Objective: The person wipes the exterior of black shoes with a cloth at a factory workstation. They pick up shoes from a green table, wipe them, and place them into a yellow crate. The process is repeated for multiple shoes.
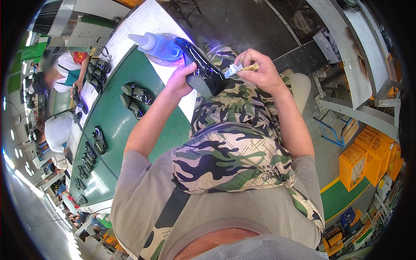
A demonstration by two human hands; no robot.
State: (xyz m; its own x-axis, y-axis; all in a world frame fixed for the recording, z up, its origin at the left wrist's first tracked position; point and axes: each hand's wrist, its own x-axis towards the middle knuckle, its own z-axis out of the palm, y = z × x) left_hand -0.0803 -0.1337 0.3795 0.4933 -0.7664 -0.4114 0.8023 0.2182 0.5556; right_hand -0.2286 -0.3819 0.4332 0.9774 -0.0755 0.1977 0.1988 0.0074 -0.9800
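My left hand (180, 81) grips a glossy black shoe (201, 65) by its side, with the thumb near a small strap and buckle. The shoe is tilted over my lap, and its grey sole part faces down toward me. In my right hand (263, 73) is a short tan-handled tool (251, 67), pinched between thumb and fingers. Its end carries a whitish wad (233, 70), which is close to the shoe's edge; whether it touches is hard to tell. Just beyond the shoe, a blue translucent squeeze bottle (164, 48) with a pale nozzle is on the white tabletop.
A green conveyor belt (119, 134) on the left carries several dark shoes (136, 95). Across it, a person (65, 71) handles shoes. Yellow crates (368, 151) are stacked at the right beside a blue metal frame (331, 132). A camouflage apron (229, 160) covers my lap.
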